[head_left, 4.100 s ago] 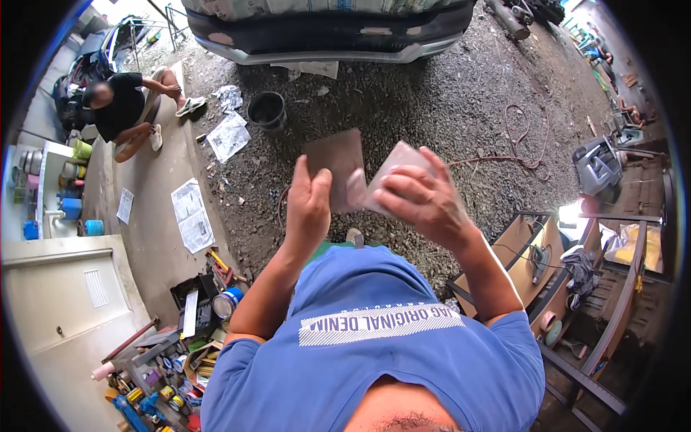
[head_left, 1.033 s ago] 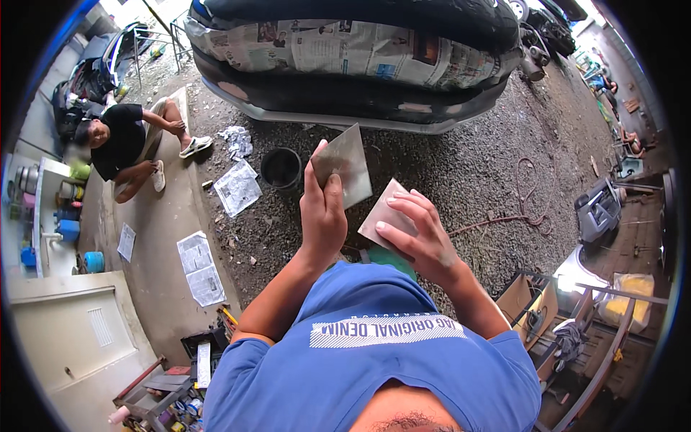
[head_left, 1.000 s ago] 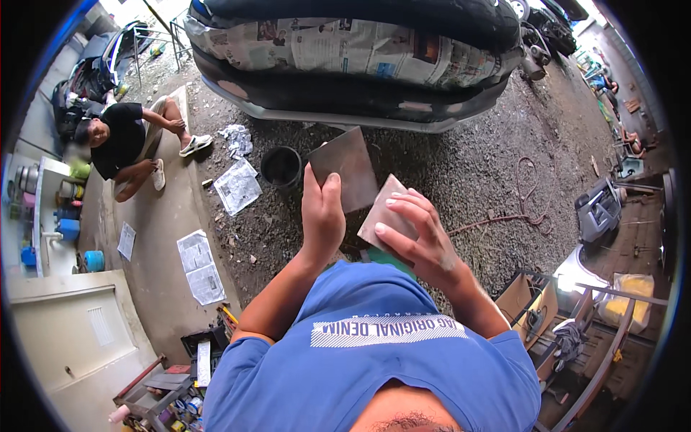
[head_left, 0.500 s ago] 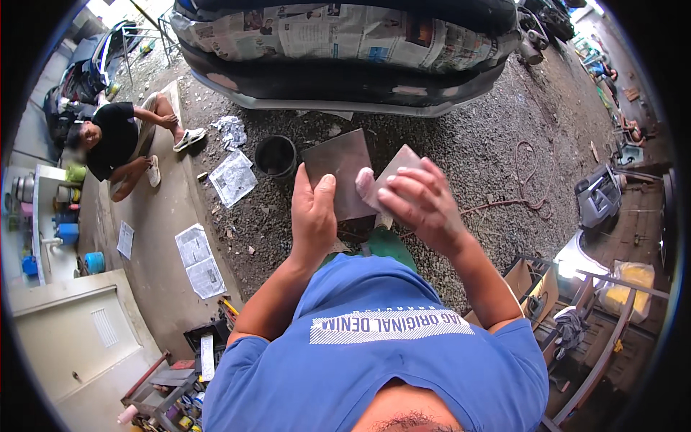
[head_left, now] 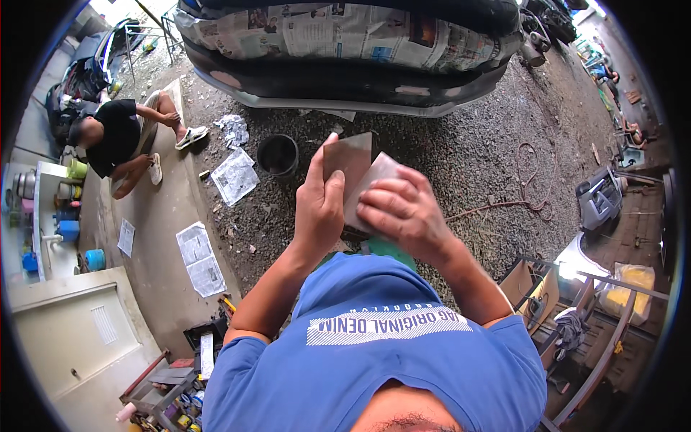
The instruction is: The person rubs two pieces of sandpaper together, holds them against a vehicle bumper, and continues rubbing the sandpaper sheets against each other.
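Note:
My left hand (head_left: 319, 209) grips a thin, flat grey-brown plate (head_left: 348, 158) by its left edge, thumb on top of its face. In my right hand (head_left: 405, 210) is a pale, flat spreader (head_left: 380, 171), with my fingers laid across its face. The spreader overlaps the right side of the plate, and its lower part is hidden by the fingers. Both hands are in front of my blue shirt, over gravel. Beyond them is a dark car bumper (head_left: 324, 90) with pinkish patches, and newspaper (head_left: 309, 32) covers the area above it.
A black bucket (head_left: 278, 155) stands on the gravel left of my hands, near newspaper sheets (head_left: 235, 177). Farther left a person (head_left: 119, 137) in a black top sits low. A reddish hose (head_left: 529, 204) lies at right, near a metal frame (head_left: 612, 345) and a cardboard box (head_left: 529, 288).
The spreader has moved left over the plate, with my right hand lower and closer to the left. The pinkish lump at its edge no longer shows. The plate has turned more edge-on.

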A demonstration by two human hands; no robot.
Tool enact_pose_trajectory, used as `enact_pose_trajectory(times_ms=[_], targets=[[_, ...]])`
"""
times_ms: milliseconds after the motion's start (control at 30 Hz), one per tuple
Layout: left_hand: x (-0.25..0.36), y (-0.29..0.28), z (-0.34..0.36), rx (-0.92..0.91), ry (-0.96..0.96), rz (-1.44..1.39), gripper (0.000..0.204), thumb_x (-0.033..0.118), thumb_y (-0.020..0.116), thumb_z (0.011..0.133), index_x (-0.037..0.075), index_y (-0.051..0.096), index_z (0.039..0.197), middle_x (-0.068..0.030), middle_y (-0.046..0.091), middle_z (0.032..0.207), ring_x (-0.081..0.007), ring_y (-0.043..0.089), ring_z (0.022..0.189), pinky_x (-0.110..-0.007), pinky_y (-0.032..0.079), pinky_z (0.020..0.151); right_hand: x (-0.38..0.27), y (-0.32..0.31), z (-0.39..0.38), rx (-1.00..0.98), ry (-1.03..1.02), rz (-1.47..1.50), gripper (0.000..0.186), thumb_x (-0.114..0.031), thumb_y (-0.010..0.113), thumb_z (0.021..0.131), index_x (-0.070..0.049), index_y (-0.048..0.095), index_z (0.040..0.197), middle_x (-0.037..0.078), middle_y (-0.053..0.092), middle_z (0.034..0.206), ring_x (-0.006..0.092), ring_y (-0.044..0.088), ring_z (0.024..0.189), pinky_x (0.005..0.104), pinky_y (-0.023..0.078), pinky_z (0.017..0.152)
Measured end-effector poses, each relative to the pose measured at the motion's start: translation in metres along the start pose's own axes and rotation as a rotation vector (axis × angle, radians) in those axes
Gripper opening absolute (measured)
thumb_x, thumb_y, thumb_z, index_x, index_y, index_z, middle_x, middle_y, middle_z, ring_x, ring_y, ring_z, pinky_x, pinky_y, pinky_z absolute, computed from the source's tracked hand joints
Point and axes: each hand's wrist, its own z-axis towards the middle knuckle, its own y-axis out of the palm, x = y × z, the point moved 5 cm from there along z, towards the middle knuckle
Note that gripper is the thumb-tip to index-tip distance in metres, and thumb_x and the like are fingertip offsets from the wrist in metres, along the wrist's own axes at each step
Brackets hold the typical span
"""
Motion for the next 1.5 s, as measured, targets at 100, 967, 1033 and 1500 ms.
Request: enact_pose_trajectory(times_ms=[100,967,1033,1500], targets=[[0.002,-0.005,0.001,0.122,0.04,0.093,0.046,0.009,0.043,0.103,0.003,0.041,0.149,-0.0199,0.068,0.118,-0.0232,0.068,0.103,-0.036,0.052,0.091,-0.013,0.013,-0.011,-0.07,-0.012,0.087,0.027,-0.019,0.071,0.08,-0.017,0.07,0.107,-0.001,0.066,0.119,0.0181,0.061,0.116,0.0521,0.039,0.109],[-0.066,-0.001,-0.01,0.055,-0.591,-0.918,0.035,0.022,0.059,0.102,0.003,0.048,0.13,-0.0114,0.064,0.118,-0.0187,0.066,0.107,-0.036,0.057,0.092,0.071,0.079,-0.02,0.701,0.85,1.838,0.046,0.01,0.054,0.087,0.0,0.056,0.132,0.012,0.064,0.127,0.0261,0.06,0.122,0.042,0.045,0.107],[-0.068,0.001,-0.009,0.055,-0.574,-0.902,0.034,0.021,0.058,0.103,0.003,0.048,0.13,-0.0115,0.064,0.118,-0.0191,0.066,0.106,-0.037,0.057,0.091,0.063,0.074,-0.006,0.697,0.837,1.884,0.047,0.01,0.054,0.086,-0.001,0.057,0.131,0.012,0.064,0.127,0.0264,0.06,0.122,0.0429,0.044,0.108],[-0.059,-0.012,-0.005,0.206,-0.473,-0.782,0.029,0.024,0.047,0.107,0.004,0.047,0.129,-0.0133,0.063,0.118,-0.0233,0.068,0.104,-0.039,0.059,0.09,0.018,0.022,-0.023,0.462,0.51,0.816,0.041,0.017,0.055,0.089,-0.003,0.053,0.125,0.016,0.054,0.136,0.029,0.055,0.125,0.0368,0.044,0.107]])
